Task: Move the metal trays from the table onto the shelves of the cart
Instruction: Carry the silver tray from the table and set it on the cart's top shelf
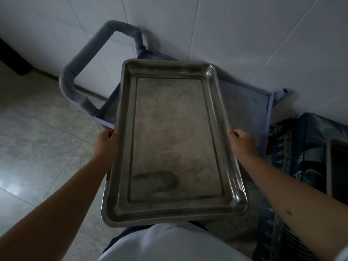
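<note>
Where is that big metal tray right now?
In the head view the metal tray fills the centre, held by its long edges between the left hand and right hand, over the blue cart by the white wall.

I held the metal tray (173,140) between my hands, left hand (105,144) on its left rim, right hand (243,142) on its right. The cart (244,102) stood beneath and beyond it against the wall (244,34), its handle (82,59) to the left.

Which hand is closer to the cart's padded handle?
Left. The left hand grips the tray edge just below the padded handle; the right hand grips the opposite edge, farther away.
</note>
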`<state>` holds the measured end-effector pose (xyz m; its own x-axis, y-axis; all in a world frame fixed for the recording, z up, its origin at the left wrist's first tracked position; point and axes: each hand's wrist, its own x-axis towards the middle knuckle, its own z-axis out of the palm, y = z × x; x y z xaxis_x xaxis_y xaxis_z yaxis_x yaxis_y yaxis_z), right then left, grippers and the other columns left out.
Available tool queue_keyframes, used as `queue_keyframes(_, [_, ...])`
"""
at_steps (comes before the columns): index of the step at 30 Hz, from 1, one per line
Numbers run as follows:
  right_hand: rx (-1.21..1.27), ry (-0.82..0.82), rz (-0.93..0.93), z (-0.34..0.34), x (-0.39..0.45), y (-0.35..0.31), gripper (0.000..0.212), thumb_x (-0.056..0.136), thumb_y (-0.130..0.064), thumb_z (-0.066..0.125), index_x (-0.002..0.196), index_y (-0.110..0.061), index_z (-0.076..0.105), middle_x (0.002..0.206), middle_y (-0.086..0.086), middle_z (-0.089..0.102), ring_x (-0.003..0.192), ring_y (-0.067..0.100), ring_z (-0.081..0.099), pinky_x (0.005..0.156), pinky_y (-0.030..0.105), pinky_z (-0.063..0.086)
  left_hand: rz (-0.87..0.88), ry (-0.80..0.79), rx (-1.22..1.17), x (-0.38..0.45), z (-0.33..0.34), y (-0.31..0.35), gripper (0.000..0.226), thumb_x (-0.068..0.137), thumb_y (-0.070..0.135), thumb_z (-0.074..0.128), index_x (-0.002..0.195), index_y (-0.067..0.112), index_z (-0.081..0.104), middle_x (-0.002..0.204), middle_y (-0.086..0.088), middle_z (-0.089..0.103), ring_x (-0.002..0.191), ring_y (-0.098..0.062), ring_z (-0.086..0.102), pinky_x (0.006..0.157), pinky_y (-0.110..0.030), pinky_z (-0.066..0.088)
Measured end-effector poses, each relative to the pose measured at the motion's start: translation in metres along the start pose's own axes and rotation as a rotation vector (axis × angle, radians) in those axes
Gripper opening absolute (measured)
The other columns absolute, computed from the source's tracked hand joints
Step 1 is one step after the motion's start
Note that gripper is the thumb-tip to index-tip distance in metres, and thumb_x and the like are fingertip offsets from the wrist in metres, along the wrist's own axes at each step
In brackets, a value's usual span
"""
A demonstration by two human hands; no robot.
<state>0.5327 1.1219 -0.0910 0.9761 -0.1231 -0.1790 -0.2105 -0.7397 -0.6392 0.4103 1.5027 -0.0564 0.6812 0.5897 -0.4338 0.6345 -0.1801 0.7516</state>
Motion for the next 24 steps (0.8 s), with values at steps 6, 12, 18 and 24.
queue_keyframes(6, [-0.049,-0.011,-0.068,-0.005,0.012,0.008,0.035,0.095,-0.029,0.056,0.072,-0.003,0.064,0.062,0.011,0.057,0.064,0.028,0.054,0.058,0.032,0.033,-0.032,0.056,-0.031,-0.021,0.011,-0.001,0.026,0.099,0.033,0.052,0.099,0.011,0.067,0.091,-0.017,0.069,0.08,-0.028,0.063,0.068,-0.041,0.051])
queue_keyframes(12, [-0.072,-0.063,-0.116,-0.01,0.028,0.01,0.035,0.095,-0.031,0.055,0.077,-0.004,0.067,0.072,0.016,0.066,0.073,0.035,0.062,0.067,0.039,0.048,-0.097,0.114,-0.178,-0.042,0.019,-0.011,0.024,0.093,0.034,0.057,0.094,0.012,0.068,0.088,-0.016,0.07,0.078,-0.029,0.065,0.072,-0.048,0.056])
queue_keyframes(18, [-0.169,-0.129,-0.176,-0.004,0.058,-0.013,0.041,0.096,-0.031,0.055,0.071,0.001,0.061,0.079,0.028,0.063,0.078,0.039,0.061,0.061,0.035,0.033,-0.182,0.096,-0.402,-0.053,0.024,-0.026,0.017,0.092,0.028,0.06,0.092,0.013,0.067,0.081,-0.011,0.067,0.076,-0.03,0.065,0.071,-0.048,0.056])
queue_keyframes(24, [-0.296,-0.18,-0.134,0.002,0.098,-0.042,0.042,0.096,-0.035,0.052,0.079,0.0,0.067,0.091,0.027,0.068,0.089,0.042,0.063,0.074,0.037,0.046,-0.224,0.023,-0.605,-0.058,0.036,-0.018,0.018,0.102,0.022,0.055,0.092,0.007,0.061,0.069,-0.008,0.067,0.058,-0.021,0.066,0.055,-0.035,0.057])
